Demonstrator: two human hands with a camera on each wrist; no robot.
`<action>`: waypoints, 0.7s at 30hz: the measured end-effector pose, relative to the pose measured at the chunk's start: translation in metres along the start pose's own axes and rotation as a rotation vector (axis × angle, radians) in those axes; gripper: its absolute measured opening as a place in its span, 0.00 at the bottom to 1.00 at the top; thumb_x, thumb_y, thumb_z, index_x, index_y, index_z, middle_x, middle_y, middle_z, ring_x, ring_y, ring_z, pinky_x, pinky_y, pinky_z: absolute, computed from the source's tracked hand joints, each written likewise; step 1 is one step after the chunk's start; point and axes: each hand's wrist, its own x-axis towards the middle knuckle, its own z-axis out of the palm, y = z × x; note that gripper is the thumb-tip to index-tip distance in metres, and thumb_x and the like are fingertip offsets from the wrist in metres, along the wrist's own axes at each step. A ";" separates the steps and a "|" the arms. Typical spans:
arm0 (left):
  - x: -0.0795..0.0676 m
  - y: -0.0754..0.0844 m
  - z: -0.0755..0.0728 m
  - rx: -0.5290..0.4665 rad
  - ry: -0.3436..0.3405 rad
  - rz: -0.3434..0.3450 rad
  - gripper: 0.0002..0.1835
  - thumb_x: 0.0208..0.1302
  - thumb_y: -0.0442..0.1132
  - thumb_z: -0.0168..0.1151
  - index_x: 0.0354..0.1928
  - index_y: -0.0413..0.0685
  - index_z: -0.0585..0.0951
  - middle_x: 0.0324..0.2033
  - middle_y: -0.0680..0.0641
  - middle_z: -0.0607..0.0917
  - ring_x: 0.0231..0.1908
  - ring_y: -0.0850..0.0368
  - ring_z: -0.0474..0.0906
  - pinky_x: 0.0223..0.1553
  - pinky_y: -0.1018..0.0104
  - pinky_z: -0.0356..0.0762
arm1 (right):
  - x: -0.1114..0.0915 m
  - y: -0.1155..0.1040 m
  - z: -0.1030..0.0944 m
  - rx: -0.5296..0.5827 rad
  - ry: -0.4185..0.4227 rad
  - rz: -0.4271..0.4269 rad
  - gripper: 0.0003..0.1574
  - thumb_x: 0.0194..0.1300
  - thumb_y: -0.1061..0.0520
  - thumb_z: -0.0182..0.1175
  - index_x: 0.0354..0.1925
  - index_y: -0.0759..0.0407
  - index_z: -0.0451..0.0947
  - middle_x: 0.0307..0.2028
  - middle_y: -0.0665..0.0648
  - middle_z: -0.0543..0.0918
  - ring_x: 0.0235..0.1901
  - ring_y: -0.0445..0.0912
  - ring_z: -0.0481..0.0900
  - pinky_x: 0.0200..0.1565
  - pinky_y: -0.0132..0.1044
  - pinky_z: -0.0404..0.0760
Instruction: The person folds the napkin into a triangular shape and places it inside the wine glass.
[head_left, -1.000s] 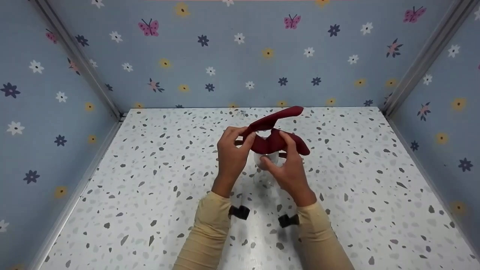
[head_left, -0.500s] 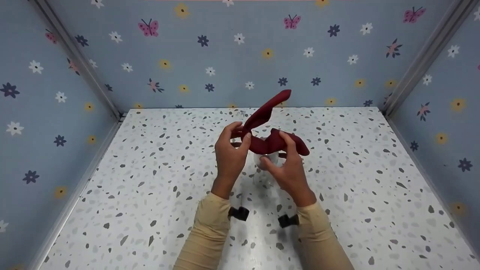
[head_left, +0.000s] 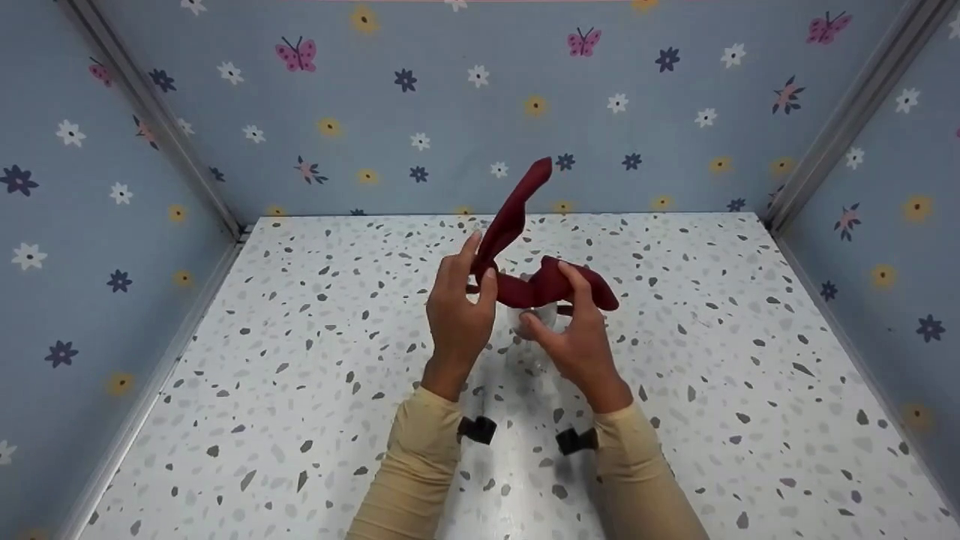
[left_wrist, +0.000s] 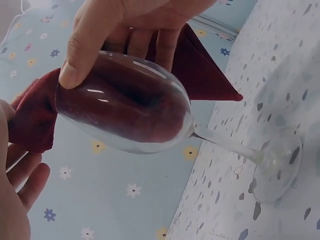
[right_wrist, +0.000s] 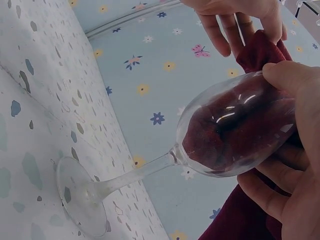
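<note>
A clear wine glass (left_wrist: 122,140) stands upright on its foot (right_wrist: 82,197) on the speckled table. Stuffed into its bowl is a dark red cloth napkin (head_left: 516,291), whose two ends come out over the rim. My right hand (head_left: 581,341) grips the bowl near the rim, its thumb on the near side and a finger over the napkin's right end, which droops outward. At the left of the rim, my left hand (head_left: 461,322) holds the napkin's other end between thumb and fingers. That end points up and away, above the fingertips.
The white terrazzo-patterned table (head_left: 315,420) reaches back to a light blue wall (head_left: 450,112) printed with flowers and butterflies. Similar walls rise at the left and right, joined by metal corner posts. Black wrist cameras (head_left: 478,429) sit below both hands.
The napkin's left end has swung from leaning right to standing steeper. My left hand has shifted slightly left and its fingers have straightened. My right hand and the glass have stayed put.
</note>
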 end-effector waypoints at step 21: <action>-0.012 -0.003 -0.014 0.142 -0.034 0.075 0.12 0.67 0.35 0.59 0.47 0.49 0.88 0.45 0.42 0.79 0.44 0.51 0.81 0.34 0.59 0.84 | 0.000 0.000 0.000 -0.023 0.008 -0.019 0.53 0.61 0.49 0.73 0.75 0.52 0.56 0.59 0.55 0.77 0.57 0.44 0.75 0.49 0.46 0.80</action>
